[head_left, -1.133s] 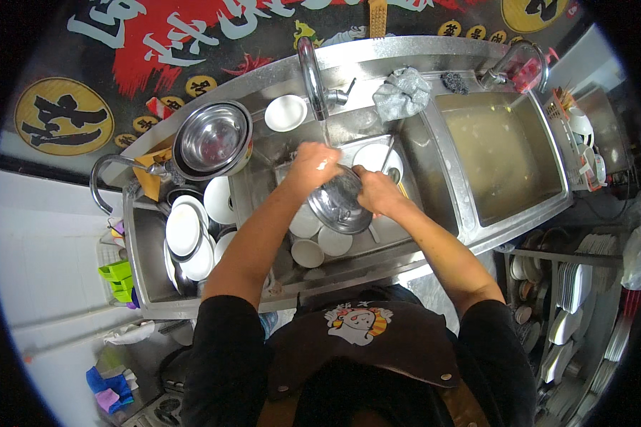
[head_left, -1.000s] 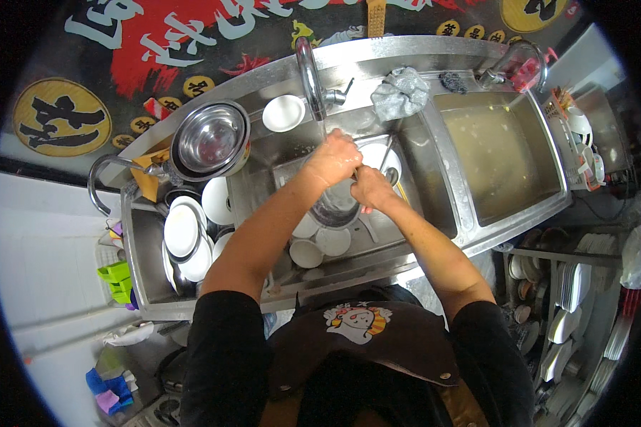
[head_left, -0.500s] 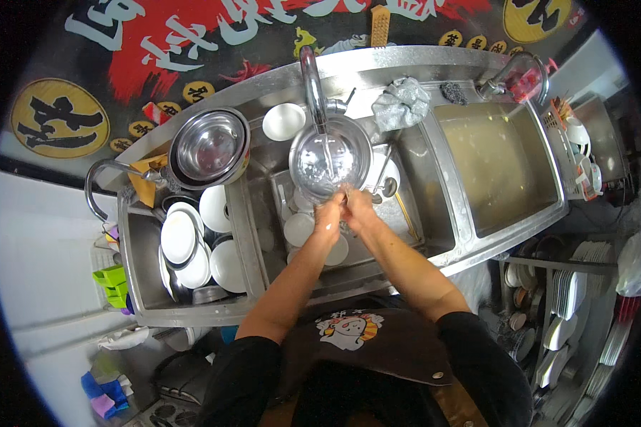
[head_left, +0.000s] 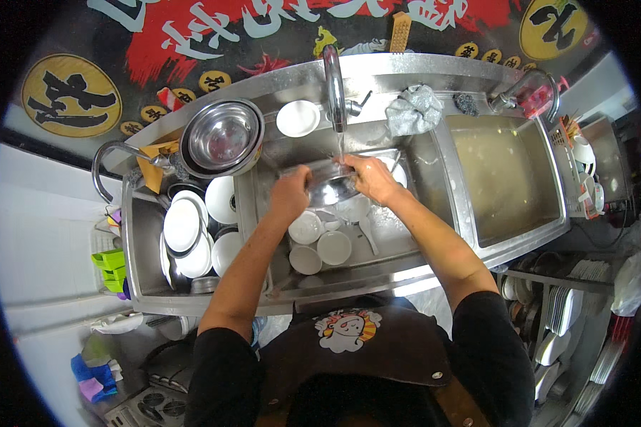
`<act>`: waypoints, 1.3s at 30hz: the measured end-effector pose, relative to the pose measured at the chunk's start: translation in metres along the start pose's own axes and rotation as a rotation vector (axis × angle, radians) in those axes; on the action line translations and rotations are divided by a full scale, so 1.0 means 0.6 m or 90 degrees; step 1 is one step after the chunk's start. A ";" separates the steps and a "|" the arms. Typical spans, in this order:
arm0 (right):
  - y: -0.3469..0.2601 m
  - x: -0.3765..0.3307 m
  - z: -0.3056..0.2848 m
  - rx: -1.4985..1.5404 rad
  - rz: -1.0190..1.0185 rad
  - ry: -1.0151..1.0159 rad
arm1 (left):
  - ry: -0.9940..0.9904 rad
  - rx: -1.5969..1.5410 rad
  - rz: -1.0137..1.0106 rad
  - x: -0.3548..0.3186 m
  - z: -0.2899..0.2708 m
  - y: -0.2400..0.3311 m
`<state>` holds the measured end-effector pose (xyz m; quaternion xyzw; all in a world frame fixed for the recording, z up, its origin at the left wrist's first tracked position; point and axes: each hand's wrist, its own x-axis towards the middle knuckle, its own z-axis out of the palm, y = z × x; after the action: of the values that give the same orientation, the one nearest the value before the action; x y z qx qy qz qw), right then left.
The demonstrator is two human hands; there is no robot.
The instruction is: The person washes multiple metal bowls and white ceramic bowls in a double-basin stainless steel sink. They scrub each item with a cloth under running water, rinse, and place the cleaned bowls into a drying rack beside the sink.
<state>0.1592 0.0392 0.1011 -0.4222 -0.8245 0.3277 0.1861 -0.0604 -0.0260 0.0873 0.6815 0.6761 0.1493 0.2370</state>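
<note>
Lowered from its tipped-up position, steel bowl (head_left: 332, 188) now sits under the tap (head_left: 334, 78), rinse step, gripped by left hand (head_left: 290, 193) and right hand (head_left: 367, 178); left basin (head_left: 144, 235) holds white plates, middle basin small bowls (head_left: 319, 249), right basin murky water (head_left: 506, 181); next: shake dry.

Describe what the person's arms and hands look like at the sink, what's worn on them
Both forearms are bare, with short black sleeves ending above the elbows. The left hand and right hand wear no gloves; no watch or bracelet is visible. A dark brown apron with a cartoon patch covers the chest.
</note>
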 end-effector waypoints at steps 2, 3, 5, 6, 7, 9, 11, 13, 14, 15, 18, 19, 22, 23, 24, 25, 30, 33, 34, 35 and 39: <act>-0.003 -0.010 -0.008 -0.075 -0.056 0.134 | 0.289 -0.224 0.029 0.018 0.026 -0.035; -0.007 -0.018 -0.008 -0.077 -0.054 0.182 | 0.221 -0.497 -0.061 0.020 0.024 -0.034; -0.020 -0.033 -0.010 -0.082 -0.049 0.278 | 0.043 -1.030 -0.249 0.021 0.021 -0.030; -0.006 -0.040 0.000 -0.112 -0.077 0.294 | -0.084 -1.265 -0.358 0.023 -0.008 0.033; -0.032 -0.049 -0.003 -0.112 -0.069 0.259 | -0.054 -0.936 -0.216 0.015 -0.024 0.057; -0.032 -0.060 0.027 -0.112 -0.149 0.274 | -0.011 -0.272 0.049 -0.005 -0.026 0.087; -0.079 -0.079 0.024 -0.073 -0.135 0.242 | -0.004 -1.072 -0.042 0.013 0.027 0.049; -0.089 -0.096 0.025 0.031 -0.103 0.245 | -0.023 -1.207 -0.080 0.000 0.015 0.071; -0.089 -0.097 0.018 0.153 -0.097 0.213 | -0.036 -1.156 -0.091 -0.002 0.022 0.072; -0.091 -0.096 0.017 0.139 -0.122 0.203 | -0.050 -1.122 -0.091 -0.008 0.024 0.079; -0.109 -0.073 0.016 0.031 -0.195 0.228 | -0.104 -1.052 -0.055 -0.026 0.034 0.096; -0.113 -0.062 0.012 0.011 -0.181 0.255 | -0.086 -0.983 -0.028 -0.029 0.035 0.103; -0.109 -0.017 0.011 -0.045 -0.146 0.328 | -0.057 -0.720 0.089 -0.036 0.013 0.117; -0.089 0.004 0.011 -0.004 -0.061 0.257 | -0.068 -0.657 0.075 -0.041 0.004 0.121; -0.064 0.031 0.009 0.038 0.023 0.187 | -0.078 -0.593 0.062 -0.048 -0.006 0.125; -0.041 0.058 0.006 0.082 0.105 0.116 | -0.087 -0.527 0.049 -0.053 -0.011 0.126; 0.000 0.034 -0.038 0.887 0.374 -0.061 | -0.045 -0.954 -0.013 -0.060 -0.028 0.136; 0.012 -0.024 0.014 1.096 0.369 0.080 | -0.007 -0.969 -0.193 -0.025 -0.011 0.076; 0.011 -0.029 0.028 1.159 0.363 0.127 | -0.078 -1.160 -0.082 -0.019 -0.008 0.061; 0.014 -0.034 0.036 1.175 0.384 0.167 | -0.061 -1.211 -0.127 -0.011 0.006 0.044; -0.022 -0.038 0.027 1.086 0.398 0.322 | 0.037 -1.195 -0.230 0.014 0.074 -0.001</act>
<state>0.1553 0.0089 0.0982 -0.4039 -0.0909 0.7545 0.5093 -0.0370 -0.0228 0.0485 0.0946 0.3811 0.6086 0.6895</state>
